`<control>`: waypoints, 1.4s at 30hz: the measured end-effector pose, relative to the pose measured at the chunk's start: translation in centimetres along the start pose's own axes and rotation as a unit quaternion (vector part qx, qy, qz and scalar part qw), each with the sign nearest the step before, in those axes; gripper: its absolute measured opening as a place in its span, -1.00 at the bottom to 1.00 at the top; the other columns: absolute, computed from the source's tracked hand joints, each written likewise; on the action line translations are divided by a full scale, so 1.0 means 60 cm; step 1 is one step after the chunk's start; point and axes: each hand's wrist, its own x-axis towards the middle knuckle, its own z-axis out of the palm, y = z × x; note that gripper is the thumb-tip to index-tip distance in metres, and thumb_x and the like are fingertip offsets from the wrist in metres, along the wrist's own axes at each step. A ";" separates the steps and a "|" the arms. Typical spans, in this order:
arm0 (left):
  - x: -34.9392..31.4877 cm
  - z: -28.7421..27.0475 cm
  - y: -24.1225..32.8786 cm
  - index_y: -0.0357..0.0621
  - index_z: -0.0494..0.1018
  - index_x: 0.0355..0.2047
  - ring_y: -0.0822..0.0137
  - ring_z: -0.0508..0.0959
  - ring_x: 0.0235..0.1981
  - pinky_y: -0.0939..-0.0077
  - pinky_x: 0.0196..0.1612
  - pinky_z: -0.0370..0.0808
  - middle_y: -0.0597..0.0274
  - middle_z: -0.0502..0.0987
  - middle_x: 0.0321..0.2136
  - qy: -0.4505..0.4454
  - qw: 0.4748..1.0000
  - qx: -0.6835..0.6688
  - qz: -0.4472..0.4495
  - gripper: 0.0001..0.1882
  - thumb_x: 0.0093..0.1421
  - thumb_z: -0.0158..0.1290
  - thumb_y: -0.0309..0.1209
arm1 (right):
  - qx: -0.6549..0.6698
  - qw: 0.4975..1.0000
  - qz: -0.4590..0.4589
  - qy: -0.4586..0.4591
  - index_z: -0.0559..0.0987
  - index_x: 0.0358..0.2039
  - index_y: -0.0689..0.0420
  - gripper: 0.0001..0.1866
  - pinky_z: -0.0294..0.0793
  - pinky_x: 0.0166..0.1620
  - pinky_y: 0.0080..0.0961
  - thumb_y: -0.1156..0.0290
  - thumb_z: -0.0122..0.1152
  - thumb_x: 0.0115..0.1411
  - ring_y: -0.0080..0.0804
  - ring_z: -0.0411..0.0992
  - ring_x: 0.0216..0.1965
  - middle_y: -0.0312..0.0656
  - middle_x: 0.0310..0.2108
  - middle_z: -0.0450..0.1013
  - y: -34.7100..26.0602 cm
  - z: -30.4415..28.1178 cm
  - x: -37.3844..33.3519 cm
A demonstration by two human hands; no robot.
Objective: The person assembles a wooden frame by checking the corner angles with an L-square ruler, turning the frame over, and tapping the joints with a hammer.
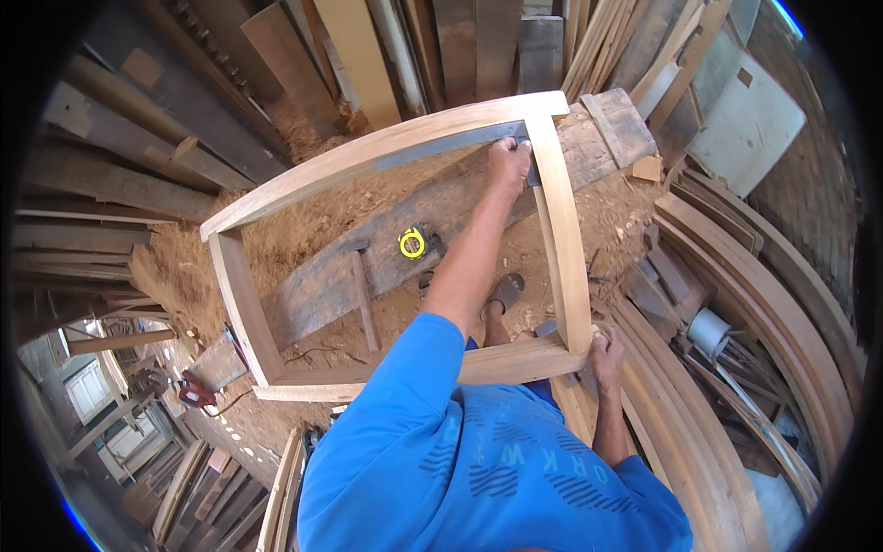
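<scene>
A rectangular wooden frame (pixel 570 248) of pale timber spans the space before me, its long rails bowed in this view. At its far right inner corner, my left hand (pixel 509 166) is closed on a dark metal carpenter's square (pixel 441 144). The square's long blade lies along the inside of the far rail, and its short arm runs beside the right-hand piece. By the near right corner, my right hand (pixel 606 354) has its fingers curled against the outside of the frame. Through the opening show a hammer (pixel 363 299) with a wooden handle and a yellow tape measure (pixel 412 242).
A worn plank (pixel 368 216) lies beneath the frame on sawdust-covered ground. Boards (pixel 359 60) lean along the back and left. Curved timbers (pixel 763 285) are stacked at the right near a white cylinder (pixel 708 331). A red power tool (pixel 196 393) rests at the left.
</scene>
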 end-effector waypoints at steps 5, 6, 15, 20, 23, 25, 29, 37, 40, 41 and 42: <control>-0.135 -0.048 0.057 -0.36 0.52 -0.17 0.44 0.54 -0.34 0.40 -0.25 0.51 0.16 0.62 -0.29 -0.092 0.992 -0.010 0.089 -0.80 0.28 0.04 -0.47 | 0.022 0.976 -0.161 0.144 0.50 0.04 0.39 -0.56 0.37 0.13 -0.26 0.25 0.02 0.38 -0.09 0.45 0.05 0.11 -0.03 0.51 -0.218 -0.012 0.073; -0.169 -0.052 0.053 -0.36 0.50 -0.10 0.42 0.55 -0.27 0.39 -0.19 0.52 0.13 0.63 -0.20 -0.106 0.987 -0.024 0.121 -0.76 0.29 0.03 -0.47 | 0.028 0.976 -0.171 0.135 0.50 0.04 0.39 -0.56 0.37 0.13 -0.26 0.25 0.02 0.38 -0.09 0.45 0.05 0.11 -0.03 0.51 -0.244 -0.003 0.095; -0.368 -0.280 0.118 -0.25 0.48 -0.07 0.00 0.40 0.03 0.19 0.18 0.30 0.00 0.45 -0.11 -0.088 0.934 0.255 0.234 -0.65 0.14 0.19 -0.41 | 0.305 0.908 -0.060 -0.279 0.55 -0.31 0.10 -0.52 0.16 -0.55 -0.63 0.07 -0.26 0.52 -0.68 0.22 -0.59 -0.46 -0.57 0.33 -0.416 0.160 0.050; -0.374 -0.451 0.100 -0.22 0.49 -0.07 -0.08 0.41 0.07 0.12 0.19 0.31 -0.07 0.49 -0.04 -0.006 0.955 0.200 0.219 -0.59 0.11 0.24 -0.30 | 0.147 0.944 -0.200 -0.218 0.50 -0.48 0.20 -0.50 0.17 -0.48 -0.46 0.15 -0.18 0.49 -0.59 0.19 -0.56 -0.40 -0.62 0.26 -0.462 0.246 -0.026; -0.366 -0.598 0.048 -0.22 0.48 -0.03 -0.09 0.44 0.07 0.09 0.18 0.33 -0.10 0.49 -0.02 0.101 0.947 0.234 0.194 -0.57 0.15 0.21 -0.25 | 0.033 0.923 -0.327 -0.199 0.54 -0.32 0.29 -0.61 0.27 -0.40 -0.36 0.20 -0.03 0.43 -0.43 0.26 -0.51 -0.24 -0.59 0.29 -0.487 0.307 -0.052; -0.385 -0.699 0.030 -0.20 0.45 0.01 -0.11 0.42 0.08 0.06 0.19 0.32 -0.13 0.47 0.00 0.192 0.938 0.239 0.164 -0.54 0.17 0.18 -0.22 | 0.039 0.909 -0.350 -0.223 0.54 -0.28 0.31 -0.65 0.31 -0.36 -0.36 0.23 0.01 0.39 -0.41 0.29 -0.49 -0.21 -0.57 0.32 -0.530 0.354 -0.098; -0.451 -0.947 -0.024 -0.15 0.36 0.12 -0.19 0.37 0.14 -0.09 0.22 0.26 -0.16 0.44 0.04 0.308 0.840 0.430 0.120 -0.42 0.16 0.19 -0.17 | 0.016 0.860 -0.399 -0.319 0.54 -0.20 0.34 -0.69 0.40 -0.24 -0.38 0.30 0.13 0.26 -0.36 0.37 -0.40 -0.12 -0.48 0.42 -0.580 0.476 -0.163; -0.663 -1.388 -0.166 -0.10 0.16 0.33 -0.11 0.35 0.23 -0.06 0.26 0.28 -0.16 0.27 0.28 0.365 0.792 0.477 -0.108 -0.19 0.17 0.21 -0.05 | -0.125 0.793 -0.337 -0.491 0.57 -0.16 0.28 -0.67 0.46 -0.16 -0.28 0.33 0.25 0.14 -0.15 0.54 -0.29 0.06 -0.33 0.56 -0.628 0.780 -0.334; -0.676 -1.416 -0.276 -0.11 0.24 0.28 -0.04 0.44 0.17 0.04 0.20 0.40 -0.05 0.36 0.24 0.457 0.838 -0.252 -0.158 -0.22 0.24 0.06 0.16 | -0.206 0.750 -0.332 -0.533 0.60 -0.15 0.27 -0.68 0.48 -0.13 -0.25 0.32 0.25 0.15 -0.08 0.57 -0.24 0.11 -0.28 0.59 -0.636 0.855 -0.391; -0.671 -1.397 -0.314 -0.11 0.30 0.22 -0.01 0.49 0.10 0.07 0.17 0.44 0.00 0.43 0.16 0.391 0.816 -0.405 -0.135 -0.24 0.26 -0.04 0.23 | -0.205 0.738 -0.332 -0.551 0.61 -0.14 0.26 -0.68 0.50 -0.13 -0.27 0.33 0.27 0.14 -0.13 0.57 -0.27 0.05 -0.30 0.59 -0.633 0.875 -0.408; -0.657 -1.373 -0.335 -0.11 0.37 0.16 0.01 0.54 0.04 0.10 0.13 0.49 0.06 0.51 0.08 0.310 0.771 -0.545 -0.109 -0.23 0.27 -0.14 0.31 | -0.203 0.729 -0.330 -0.565 0.61 -0.12 0.24 -0.67 0.52 -0.13 -0.30 0.35 0.29 0.13 -0.19 0.56 -0.30 -0.01 -0.33 0.60 -0.626 0.894 -0.421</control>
